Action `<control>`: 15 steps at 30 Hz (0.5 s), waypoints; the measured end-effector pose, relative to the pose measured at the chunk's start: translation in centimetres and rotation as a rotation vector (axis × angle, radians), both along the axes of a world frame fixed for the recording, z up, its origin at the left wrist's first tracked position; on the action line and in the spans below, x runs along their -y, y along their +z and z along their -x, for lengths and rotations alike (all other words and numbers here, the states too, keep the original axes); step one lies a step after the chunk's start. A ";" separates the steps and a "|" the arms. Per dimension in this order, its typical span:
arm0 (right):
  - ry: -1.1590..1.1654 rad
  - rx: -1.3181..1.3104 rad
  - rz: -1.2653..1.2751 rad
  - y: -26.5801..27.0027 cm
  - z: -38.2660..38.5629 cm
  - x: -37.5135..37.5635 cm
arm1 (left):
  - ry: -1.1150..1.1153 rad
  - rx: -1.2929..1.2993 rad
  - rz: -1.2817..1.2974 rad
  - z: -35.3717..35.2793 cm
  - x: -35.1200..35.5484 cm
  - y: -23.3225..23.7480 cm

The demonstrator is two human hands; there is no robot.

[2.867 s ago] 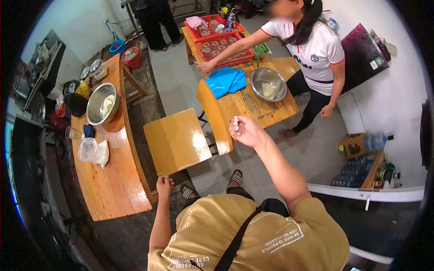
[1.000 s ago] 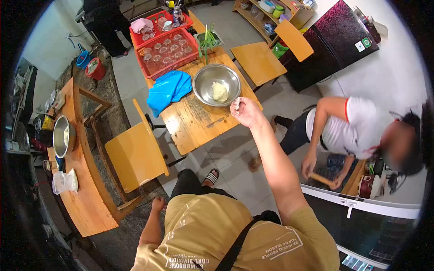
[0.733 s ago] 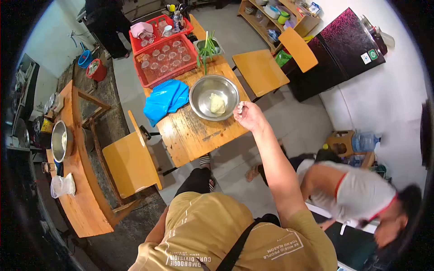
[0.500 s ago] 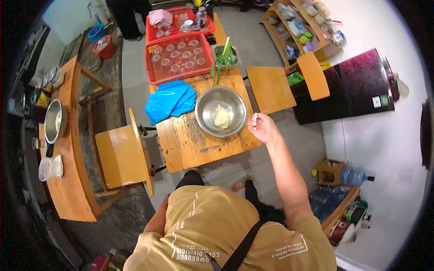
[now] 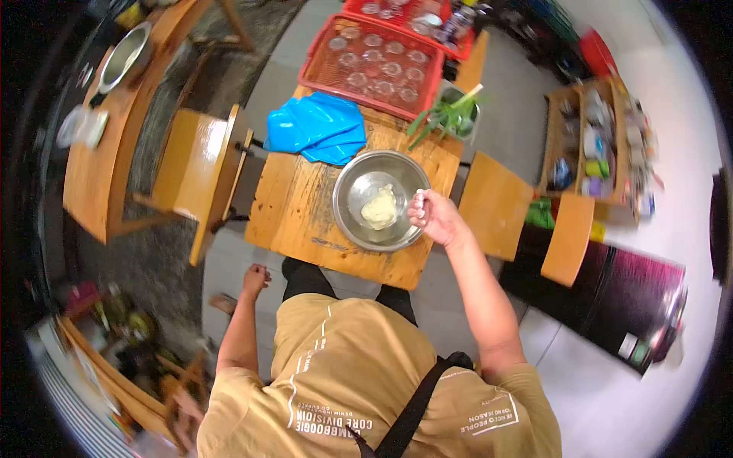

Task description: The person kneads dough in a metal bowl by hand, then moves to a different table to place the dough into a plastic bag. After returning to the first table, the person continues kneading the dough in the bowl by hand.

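Observation:
A steel bowl [image 5: 353,221] with a lump of pale dough [image 5: 379,208] in it stands on a small wooden table [image 5: 294,206] right in front of me. My right hand [image 5: 433,218] hovers over the bowl's right rim, its fingers curled around a small white bit that I cannot identify. My left hand [image 5: 256,278] hangs at my side below the table's front edge, closed in a loose fist with nothing in it.
A blue plastic sheet [image 5: 317,128] lies at the table's far side, with a red crate of glasses [image 5: 374,65] and green onions [image 5: 447,114] beyond. Wooden chairs [image 5: 200,164] flank the table, one also on the right [image 5: 496,202]. A long wooden counter [image 5: 99,137] with another steel bowl [image 5: 126,57] lies far left.
I have walked up and turned to face the table; the bowl is now right before me. My right hand has come over its rim. The person in white is out of view.

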State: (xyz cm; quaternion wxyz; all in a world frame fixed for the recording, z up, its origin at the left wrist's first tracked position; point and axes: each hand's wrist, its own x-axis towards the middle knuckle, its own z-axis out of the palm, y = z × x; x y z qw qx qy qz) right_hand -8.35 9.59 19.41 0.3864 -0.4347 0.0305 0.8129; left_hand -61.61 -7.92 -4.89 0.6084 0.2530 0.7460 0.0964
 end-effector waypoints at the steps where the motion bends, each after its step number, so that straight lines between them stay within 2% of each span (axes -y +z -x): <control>1: 0.094 -0.012 0.003 -0.8 -0.4 -1.1 | 0.117 -0.042 -0.051 -2.1 1.0 0.6; 5: 0.342 0.027 0.002 -2.4 -1.4 -3.3 | 0.380 -0.139 -0.045 -11.1 8.3 2.6; 7: 0.450 0.058 0.029 -2.5 -1.5 -4.1 | 0.444 -0.104 -0.143 -16.3 12.6 3.1; 9: 0.541 0.067 0.023 -2.5 -1.0 -4.4 | 0.473 -0.115 -0.161 -20.8 16.6 2.3; 11: 0.629 0.109 0.059 -2.3 -0.2 -4.2 | 0.310 -0.191 -0.178 -24.8 20.9 2.0; 15: 0.657 0.276 -0.034 -3.1 0.9 -5.1 | 0.505 -0.141 -0.122 -30.5 26.8 3.7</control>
